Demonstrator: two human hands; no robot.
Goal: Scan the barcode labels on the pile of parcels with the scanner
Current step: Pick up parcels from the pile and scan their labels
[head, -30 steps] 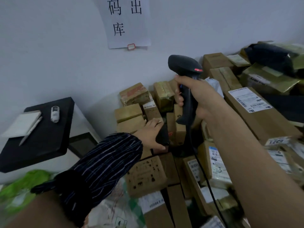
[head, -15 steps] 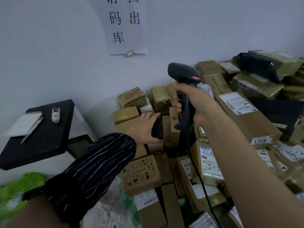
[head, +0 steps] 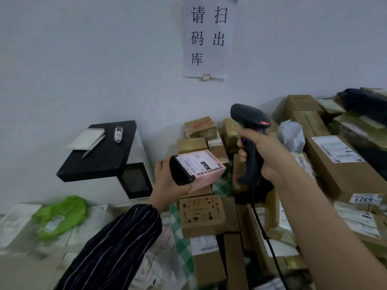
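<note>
**Pink parcel held beside the scanner, label not yet under the beam**

A pink parcel (head: 206, 174) is gripped at its black end by the left hand (head: 167, 183), fingers curled beneath and thumb at the side. It is held above the pile of parcels (head: 202, 215). Its white label (head: 195, 163) is turned upward, and its long axis runs from the left hand rightward toward the scanner (head: 251, 151). The scanner's handle is clasped by the right hand (head: 270, 155), with the fingers wrapped round it. The scanner's nose is aimed left and away, so the label lies below and left of it. The right hand is the nearer one to the label. A downward tilt of the nose is judged necessary.

Dark print along the parcel's pink edge is only partly legible. "6321" is read on a tag (head: 363, 199) at the right, and "请扫码出库" on the wall notice (head: 207, 38).
</note>
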